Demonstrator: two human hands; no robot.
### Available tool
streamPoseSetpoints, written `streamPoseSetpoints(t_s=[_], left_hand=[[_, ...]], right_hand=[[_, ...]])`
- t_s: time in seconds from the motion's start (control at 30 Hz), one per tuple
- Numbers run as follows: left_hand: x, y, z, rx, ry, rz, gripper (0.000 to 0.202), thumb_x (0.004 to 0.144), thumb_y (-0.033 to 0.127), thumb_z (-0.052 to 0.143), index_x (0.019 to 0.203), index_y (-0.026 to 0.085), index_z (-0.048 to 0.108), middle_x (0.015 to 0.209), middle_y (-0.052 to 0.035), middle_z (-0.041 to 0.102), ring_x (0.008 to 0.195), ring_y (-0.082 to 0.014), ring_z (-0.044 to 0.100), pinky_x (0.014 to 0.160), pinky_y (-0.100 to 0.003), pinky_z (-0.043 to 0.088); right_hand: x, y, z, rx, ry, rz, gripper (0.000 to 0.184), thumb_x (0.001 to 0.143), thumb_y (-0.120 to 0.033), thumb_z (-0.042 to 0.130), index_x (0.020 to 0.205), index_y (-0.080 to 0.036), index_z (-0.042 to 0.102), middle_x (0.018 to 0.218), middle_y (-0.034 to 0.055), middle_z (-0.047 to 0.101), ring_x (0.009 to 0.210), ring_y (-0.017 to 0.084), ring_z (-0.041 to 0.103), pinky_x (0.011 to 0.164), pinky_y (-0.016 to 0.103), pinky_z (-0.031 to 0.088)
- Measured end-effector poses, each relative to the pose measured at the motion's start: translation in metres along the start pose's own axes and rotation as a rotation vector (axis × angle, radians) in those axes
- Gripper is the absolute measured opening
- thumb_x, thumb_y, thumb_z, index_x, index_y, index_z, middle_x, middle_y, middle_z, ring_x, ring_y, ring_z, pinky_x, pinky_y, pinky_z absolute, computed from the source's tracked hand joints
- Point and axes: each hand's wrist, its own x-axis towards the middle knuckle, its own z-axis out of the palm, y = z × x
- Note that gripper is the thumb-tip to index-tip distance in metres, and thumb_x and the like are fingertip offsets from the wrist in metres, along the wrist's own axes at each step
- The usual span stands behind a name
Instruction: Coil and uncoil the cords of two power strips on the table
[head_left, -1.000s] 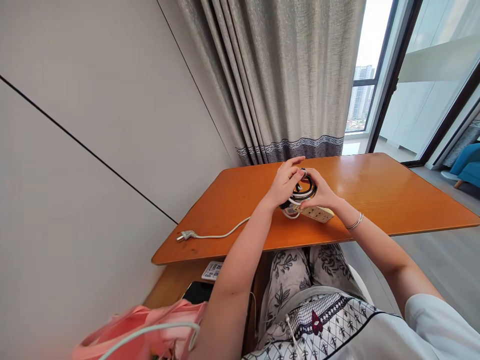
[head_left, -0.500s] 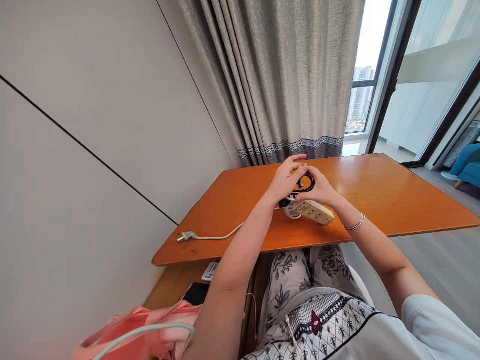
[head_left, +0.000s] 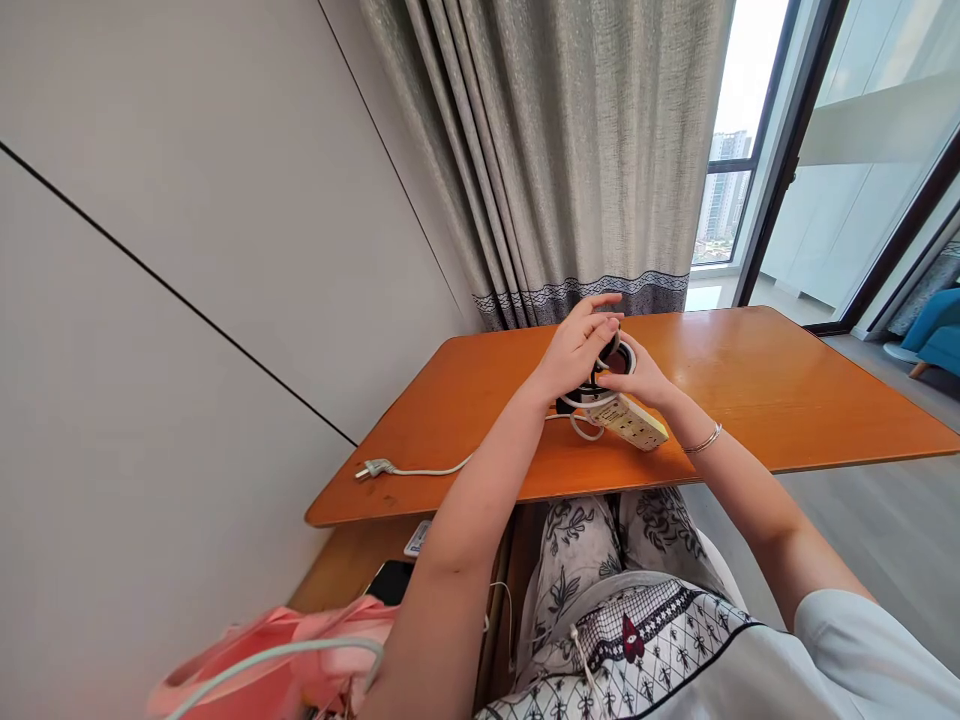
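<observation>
Over the tabletop, my left hand [head_left: 576, 352] is closed at the left side of a small coil of black cable [head_left: 609, 350]. My right hand [head_left: 643, 376] grips the coil's right side, thumb and fingers curled about it. A white cord [head_left: 586, 402] loops around the coil and runs down below the hands. Just under them a white power strip [head_left: 636, 424] lies tilted on the table, its sockets facing up, with a black plug-like block [head_left: 565, 405] at its left end. The white plug [head_left: 375, 468] of the cord rests at the table's left.
The orange-brown wooden table [head_left: 787, 400] spans the view before my lap. A pink bag [head_left: 277, 650] and a dark phone-like slab [head_left: 390, 582] sit on a lower surface at left. A grey curtain [head_left: 585, 150] hangs behind the table.
White cord now shows looped around the black coil between my hands, where mostly black cable showed before. Both hands have shifted slightly; the plug and power strip stay put.
</observation>
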Motion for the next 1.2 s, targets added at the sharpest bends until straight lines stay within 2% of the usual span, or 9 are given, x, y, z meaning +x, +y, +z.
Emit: streamPoseSetpoints(t_s=[0.23, 0.43, 0.53, 0.6, 0.73, 0.83, 0.9, 1.0, 1.2], left_hand=[[0.013, 0.000, -0.005, 0.044, 0.059, -0.040, 0.053, 0.098, 0.058, 0.042, 0.075, 0.017, 0.068, 0.129, -0.0118, 0.063, 0.125, -0.0244, 0.057, 0.105, -0.039, 0.047], [0.015, -0.006, -0.002, -0.050, 0.041, -0.082, 0.058, 0.096, 0.064, 0.042, 0.069, 0.018, 0.065, 0.127, -0.0111, 0.064, 0.123, -0.0250, 0.059, 0.103, -0.039, 0.048], [0.015, -0.009, -0.002, -0.042, 0.062, -0.095, 0.059, 0.094, 0.064, 0.044, 0.063, 0.018, 0.061, 0.128, -0.0115, 0.063, 0.125, -0.0262, 0.058, 0.105, -0.039, 0.046], [0.012, -0.012, -0.004, 0.009, 0.083, -0.086, 0.056, 0.094, 0.063, 0.046, 0.066, 0.018, 0.062, 0.129, -0.0118, 0.063, 0.129, -0.0271, 0.055, 0.108, -0.040, 0.044], [-0.013, -0.039, -0.015, 0.070, 0.207, -0.140, 0.047, 0.101, 0.051, 0.036, 0.092, 0.020, 0.069, 0.134, -0.0107, 0.061, 0.130, -0.0240, 0.053, 0.109, -0.040, 0.043], [-0.051, -0.075, -0.027, 0.226, 0.240, -0.362, 0.027, 0.095, 0.033, 0.044, 0.103, 0.018, 0.066, 0.138, -0.0127, 0.057, 0.121, -0.0233, 0.059, 0.105, -0.038, 0.046], [-0.081, -0.098, -0.034, 0.413, 0.096, -0.652, 0.026, 0.086, 0.023, 0.052, 0.108, 0.017, 0.064, 0.131, -0.0145, 0.060, 0.113, -0.0248, 0.063, 0.101, -0.039, 0.048], [-0.116, -0.118, -0.044, 0.634, -0.357, -1.010, 0.029, 0.070, 0.023, 0.067, 0.099, 0.020, 0.066, 0.123, -0.0140, 0.066, 0.114, -0.0306, 0.063, 0.096, -0.040, 0.049], [-0.133, -0.126, -0.056, 0.649, -0.443, -1.152, 0.014, 0.063, 0.021, 0.074, 0.063, 0.019, 0.061, 0.083, -0.0136, 0.071, 0.091, -0.0361, 0.069, 0.080, -0.043, 0.050]], right_hand=[[0.015, -0.011, 0.000, -0.297, 0.047, -0.082, 0.059, 0.057, -0.056, 0.087, 0.095, -0.020, 0.059, 0.089, 0.0036, 0.066, 0.090, 0.024, 0.063, 0.089, 0.044, 0.053], [0.006, 0.005, 0.004, 0.026, -0.018, -0.017, 0.081, 0.051, -0.075, 0.082, 0.109, -0.024, 0.059, 0.110, 0.0069, 0.069, 0.111, 0.030, 0.064, 0.102, 0.047, 0.051], [0.004, 0.013, 0.005, 0.089, -0.105, 0.047, 0.077, 0.052, -0.069, 0.085, 0.109, -0.024, 0.059, 0.108, 0.0066, 0.071, 0.108, 0.030, 0.066, 0.101, 0.048, 0.052], [0.005, 0.019, 0.005, 0.088, -0.056, 0.047, 0.074, 0.053, -0.063, 0.088, 0.109, -0.025, 0.057, 0.107, 0.0056, 0.071, 0.106, 0.028, 0.067, 0.100, 0.046, 0.053], [0.004, 0.029, -0.001, 0.087, 0.108, 0.029, 0.073, 0.055, -0.051, 0.090, 0.110, -0.026, 0.049, 0.103, 0.0023, 0.069, 0.098, 0.023, 0.070, 0.096, 0.044, 0.055], [0.002, 0.032, -0.010, 0.113, 0.179, 0.014, 0.066, 0.059, -0.047, 0.089, 0.108, -0.027, 0.049, 0.098, 0.0002, 0.070, 0.095, 0.021, 0.071, 0.096, 0.044, 0.055], [0.000, 0.032, -0.017, 0.155, 0.215, 0.021, 0.063, 0.060, -0.045, 0.087, 0.108, -0.027, 0.051, 0.098, -0.0002, 0.071, 0.095, 0.022, 0.071, 0.096, 0.044, 0.055], [-0.001, 0.030, -0.025, 0.206, 0.254, 0.031, 0.063, 0.060, -0.044, 0.086, 0.111, -0.027, 0.053, 0.102, 0.0010, 0.072, 0.093, 0.023, 0.073, 0.092, 0.044, 0.057], [-0.005, 0.021, -0.028, 0.192, 0.187, 0.019, 0.066, 0.061, -0.053, 0.082, 0.116, -0.026, 0.056, 0.118, 0.0081, 0.071, 0.098, 0.028, 0.072, 0.091, 0.049, 0.057]])
